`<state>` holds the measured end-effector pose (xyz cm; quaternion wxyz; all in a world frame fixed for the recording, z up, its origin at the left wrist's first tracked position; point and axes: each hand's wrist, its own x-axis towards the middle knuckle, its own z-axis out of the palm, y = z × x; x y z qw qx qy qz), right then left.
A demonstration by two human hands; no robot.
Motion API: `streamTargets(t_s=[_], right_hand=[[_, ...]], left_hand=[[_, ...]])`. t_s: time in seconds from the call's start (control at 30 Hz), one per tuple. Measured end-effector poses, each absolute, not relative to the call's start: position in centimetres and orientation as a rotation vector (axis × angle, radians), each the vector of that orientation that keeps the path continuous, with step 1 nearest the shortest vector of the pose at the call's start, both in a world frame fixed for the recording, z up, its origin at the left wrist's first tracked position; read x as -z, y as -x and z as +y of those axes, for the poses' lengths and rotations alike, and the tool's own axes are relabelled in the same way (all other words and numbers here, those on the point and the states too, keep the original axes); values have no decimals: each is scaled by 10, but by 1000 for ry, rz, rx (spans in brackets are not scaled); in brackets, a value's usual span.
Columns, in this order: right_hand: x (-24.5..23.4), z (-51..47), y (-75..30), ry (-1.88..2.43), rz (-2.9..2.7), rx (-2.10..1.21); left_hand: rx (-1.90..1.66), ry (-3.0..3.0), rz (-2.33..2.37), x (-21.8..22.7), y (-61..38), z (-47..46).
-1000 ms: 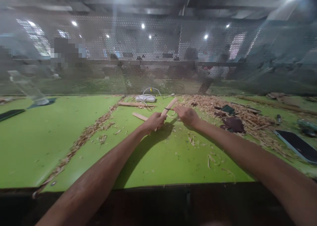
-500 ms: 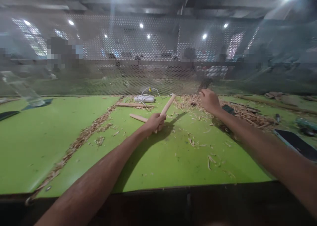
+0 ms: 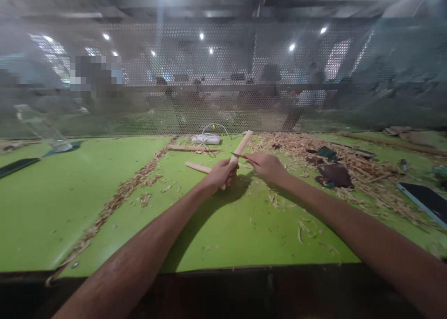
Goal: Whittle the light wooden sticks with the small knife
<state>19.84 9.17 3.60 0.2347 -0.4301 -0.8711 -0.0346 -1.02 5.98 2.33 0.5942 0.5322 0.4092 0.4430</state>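
Tightly around wooden stick (image 3: 243, 143), left hand (image 3: 223, 172)

- Left hand (image 3: 223, 173) curls into a grip, just beside the right fingertips (image 3: 247, 157) and slightly nearer the viewer.
- Right hand (image 3: 268, 166) narrows to a pinch, pointing toward the left fingers (image 3: 232, 171).
- Bare left forearm (image 3: 150, 240) and right forearm (image 3: 335, 219) slant back from the fingers in a widening V.
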Motion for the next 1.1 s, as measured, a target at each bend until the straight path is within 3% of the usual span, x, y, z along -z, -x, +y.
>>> streamTargets(t_s=[0.5,0.73,0.9,1.1], right_hand=[[-35,114,-219,1210,-2402,326],[-49,141,-288,1732,-1910,184],[-56,140,-290,1495,-1824,66],[-46,110,-235,1126,-2197,-88]], left_hand=[[-997,-1248,996,-31,2,48],[-887,-1400,936,-29,8,45],[-948,-1273,938,-28,13,52],[-966,-1143,832,-25,11,56]])
